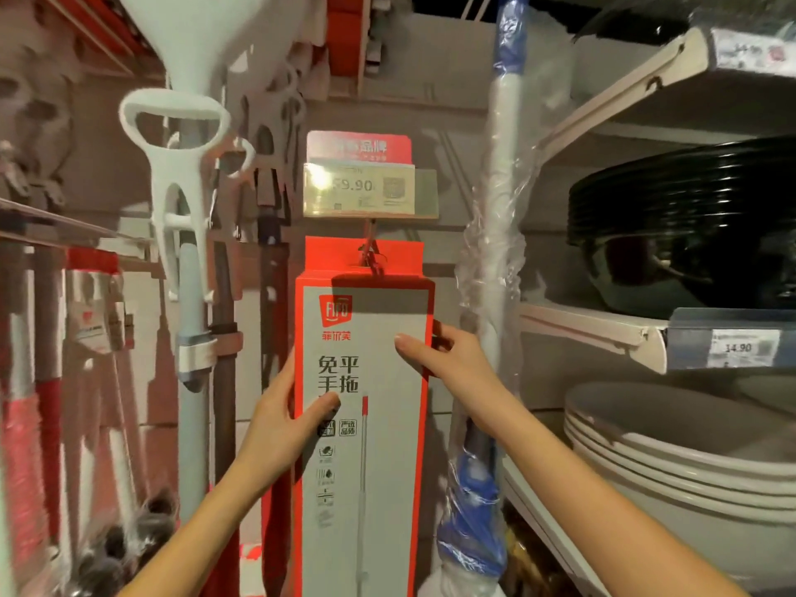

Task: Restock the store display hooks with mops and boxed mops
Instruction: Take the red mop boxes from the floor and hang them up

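Two hands clasp a tall red-and-grey cardboard mop box (pixel 370 467) by its side edges: the left hand (pixel 286 417) low on its left edge, the right hand (pixel 439 351) higher on its right edge, thumbs pressed on the front. The box's top tab hangs on a thin metal hook (pixel 369 247).

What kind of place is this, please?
Most likely a shop aisle for household goods: a price tag above a boxed mop hanging on a hook, a shelf price label, and stacked basins.
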`<move>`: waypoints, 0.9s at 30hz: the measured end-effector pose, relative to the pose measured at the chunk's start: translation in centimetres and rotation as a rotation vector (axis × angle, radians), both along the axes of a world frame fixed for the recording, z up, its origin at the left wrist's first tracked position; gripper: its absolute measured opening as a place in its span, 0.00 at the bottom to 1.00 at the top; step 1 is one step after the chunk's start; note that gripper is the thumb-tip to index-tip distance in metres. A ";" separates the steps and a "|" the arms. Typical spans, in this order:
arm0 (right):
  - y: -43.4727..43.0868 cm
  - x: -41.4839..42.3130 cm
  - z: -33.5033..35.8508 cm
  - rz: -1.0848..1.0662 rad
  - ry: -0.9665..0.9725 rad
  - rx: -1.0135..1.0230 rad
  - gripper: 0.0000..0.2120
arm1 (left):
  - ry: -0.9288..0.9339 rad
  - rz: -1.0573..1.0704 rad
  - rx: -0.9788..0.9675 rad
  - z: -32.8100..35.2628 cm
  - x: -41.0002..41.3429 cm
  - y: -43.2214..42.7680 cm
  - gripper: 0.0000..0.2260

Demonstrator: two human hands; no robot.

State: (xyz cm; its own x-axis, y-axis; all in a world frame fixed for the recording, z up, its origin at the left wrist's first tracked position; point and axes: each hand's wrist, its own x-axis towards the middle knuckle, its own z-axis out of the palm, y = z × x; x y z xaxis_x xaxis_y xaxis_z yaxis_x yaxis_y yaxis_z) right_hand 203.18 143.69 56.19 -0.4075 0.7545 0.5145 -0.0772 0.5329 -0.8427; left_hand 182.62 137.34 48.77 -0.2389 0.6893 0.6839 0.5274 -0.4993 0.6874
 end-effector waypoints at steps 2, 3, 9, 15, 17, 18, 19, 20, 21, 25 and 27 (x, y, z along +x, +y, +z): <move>0.5 -0.5 -0.1 -0.010 0.005 -0.005 0.12 | -0.003 -0.010 -0.014 0.1 -0.3 0.6 0.27; 0.7 -0.8 -0.2 -0.015 0.015 -0.011 0.11 | -0.007 -0.019 -0.017 0.1 -0.5 0.8 0.27; 0.9 -1.0 -0.8 -0.065 -0.008 0.017 0.09 | -0.016 -0.029 -0.017 -0.5 -1.3 1.9 0.32; 0.0 -1.0 -1.7 -0.105 0.000 0.021 0.16 | -0.075 -0.018 -0.015 -1.4 -0.9 1.6 0.32; -1.1 -1.0 -2.4 -0.118 -0.001 0.017 0.20 | -0.103 0.017 -0.003 -1.5 -0.5 0.8 0.34; -1.9 -0.9 -2.6 -0.125 -0.014 0.013 0.23 | -0.128 0.021 -0.005 -1.4 -0.4 0.4 0.34; -2.8 -0.8 -2.7 -0.111 -0.025 0.004 0.26 | -0.143 0.028 -0.008 -1.2 -0.2 -0.3 0.34; -3.9 -0.5 -2.8 -0.101 -0.045 -0.004 0.28 | -0.152 0.037 -0.015 -1.1 0.0 -1.0 0.33; -4.9 -0.2 -2.9 -0.091 -0.047 -0.008 0.25 | -0.162 0.043 -0.015 -1.0 0.2 -1.8 0.34; -9.9 1.2 -4.0 -0.128 -0.049 0.047 0.22 | -0.151 0.035 -0.030 -1.7 1.0 -6.2 0.39; -11.8 1.1 -5.6 -0.097 -0.096 0.084 0.26 | -0.155 0.019 -0.058 -2.5 1.6 -9.2 0.36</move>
State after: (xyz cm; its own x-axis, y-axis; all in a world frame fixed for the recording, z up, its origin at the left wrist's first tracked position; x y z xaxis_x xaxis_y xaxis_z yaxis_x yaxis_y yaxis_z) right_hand 204.33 131.86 50.59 -0.3852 0.7486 0.5397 0.0572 0.6031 -0.7956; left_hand 184.27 128.09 46.28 -0.3519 0.7207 0.5973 0.4216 -0.4476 0.7886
